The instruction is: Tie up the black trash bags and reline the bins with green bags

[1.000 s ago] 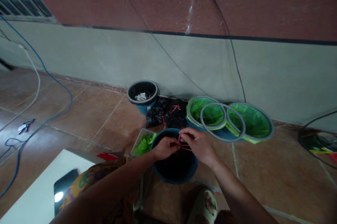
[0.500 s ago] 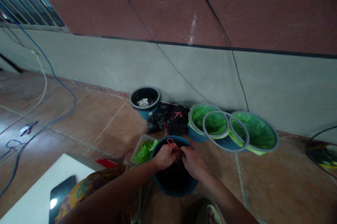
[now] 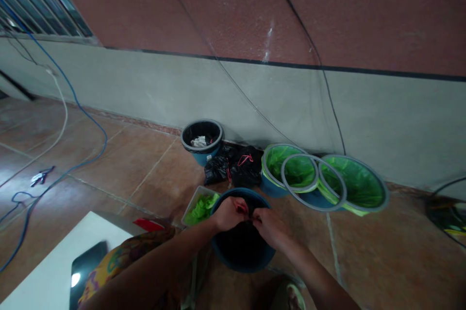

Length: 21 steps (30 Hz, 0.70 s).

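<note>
Along the back: one wall, its pale lower band meeting a tiled floor.
Worktop, white, low: one, at lower left, carrying a dark phone.
Green-lined bins: two, by the wall at right; grey rims over green liners; lining judged complete.
Dark blue bin: one, under the hands; no grey rim on it; interior too dark to read.
Black-lined bin: one, by the wall, grey-rimmed, pale litter inside; judged not emptied.
Black bags: a cluster, on the floor between black-lined and green-lined bins; pink ties gathered; judged finished.
Loose grey ring: one, lying across the green-lined bins, fitted to neither; judged outstanding.
Clear tub: one, just left of the dark blue bin, holding crumpled green material.
Left hand: one, over the dark blue bin; grip pinched on a reddish tie.
Right hand: one, fingertips near the left's; grip pinched together, apparently on the same tie.
Reddish tie: one, between the hands, above the dark blue bin; partly hidden, knotting judged unfinished.
</note>
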{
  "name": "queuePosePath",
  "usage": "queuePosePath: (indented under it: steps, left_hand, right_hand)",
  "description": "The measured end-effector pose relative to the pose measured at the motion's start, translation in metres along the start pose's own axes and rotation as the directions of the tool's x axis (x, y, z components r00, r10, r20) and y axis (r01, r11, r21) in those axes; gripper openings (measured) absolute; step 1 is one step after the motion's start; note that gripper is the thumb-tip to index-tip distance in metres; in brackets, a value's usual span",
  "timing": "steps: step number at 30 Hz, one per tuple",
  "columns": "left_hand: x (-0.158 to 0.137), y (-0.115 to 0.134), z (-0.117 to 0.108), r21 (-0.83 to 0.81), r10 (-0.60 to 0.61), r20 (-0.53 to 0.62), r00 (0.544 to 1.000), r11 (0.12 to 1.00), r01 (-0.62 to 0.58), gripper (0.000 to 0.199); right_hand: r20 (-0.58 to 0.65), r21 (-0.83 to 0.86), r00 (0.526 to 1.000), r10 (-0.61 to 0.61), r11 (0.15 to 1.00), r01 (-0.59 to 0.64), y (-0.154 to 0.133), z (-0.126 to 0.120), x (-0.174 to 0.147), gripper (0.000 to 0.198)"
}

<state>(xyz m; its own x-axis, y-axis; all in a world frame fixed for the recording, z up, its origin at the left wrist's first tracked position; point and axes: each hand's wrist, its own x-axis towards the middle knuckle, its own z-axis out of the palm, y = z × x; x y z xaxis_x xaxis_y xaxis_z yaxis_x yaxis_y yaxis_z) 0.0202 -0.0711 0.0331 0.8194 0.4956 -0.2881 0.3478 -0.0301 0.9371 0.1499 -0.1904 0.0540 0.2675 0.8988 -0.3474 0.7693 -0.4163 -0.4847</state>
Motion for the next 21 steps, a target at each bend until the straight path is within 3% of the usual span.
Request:
queuePosePath:
  steps: [5,12,18,21]
  left_hand:
    - [-0.003,0.006,-0.001,0.371,0.197,0.004,0.980,0.910,-0.184,0.016]
    - [-0.007,0.007,-0.004,0.488,0.443,0.090,0.892,0.761,-0.428,0.022]
    - [-0.007,-0.001,-0.001,0.519,0.517,-0.070,0.853,0.749,-0.411,0.022]
    - [-0.005,-0.006,0.001,0.552,0.478,-0.139,0.867,0.764,-0.333,0.014]
  right_hand:
    - [-0.109,0.086,0.994,0.002,0.996,0.007,0.005,0.002,0.007,0.043]
    - [-0.101,0.466,0.978,-0.181,0.861,0.207,0.006,0.020,0.024,0.031]
    - [-0.048,0.622,0.990,-0.132,0.771,0.133,0.007,0.020,0.027,0.027]
    - [0.012,0.603,0.994,-0.109,0.794,0.079,0.006,0.016,0.026,0.026]
